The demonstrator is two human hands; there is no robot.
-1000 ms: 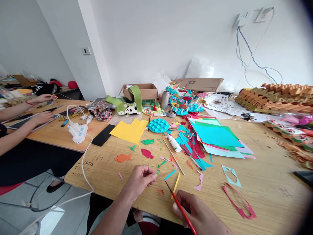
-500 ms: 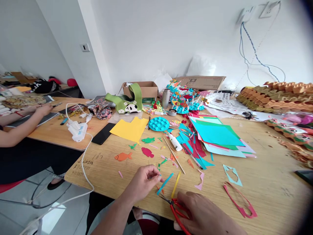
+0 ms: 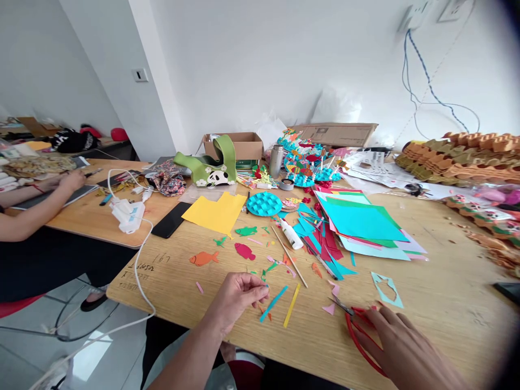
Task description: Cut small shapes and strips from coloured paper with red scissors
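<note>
My left hand (image 3: 242,297) is closed in a pinch above the table's front edge. A tiny blue bit of paper shows at its fingertips. Beside it lie a blue paper strip (image 3: 273,304) and a yellow paper strip (image 3: 291,306). To the right, my right hand (image 3: 390,338) has its fingers on the red handles of the scissors (image 3: 352,314), whose blades point left at a pink paper scrap (image 3: 333,292). Farther off lie cut paper fish: an orange one (image 3: 204,258), a crimson one (image 3: 244,251) and a green one (image 3: 246,231).
A glue bottle (image 3: 291,235) and a wooden stick (image 3: 289,255) lie mid-table. Behind are a blue egg-tray piece (image 3: 264,203), yellow paper (image 3: 215,213) and stacked coloured sheets (image 3: 365,219). A white cable (image 3: 140,276) hangs over the left edge. Another person's hands (image 3: 69,181) work at far left.
My right hand has carried the scissors rightwards, away from the strips, to beside the pink scrap. My left hand keeps its pinch in nearly the same place.
</note>
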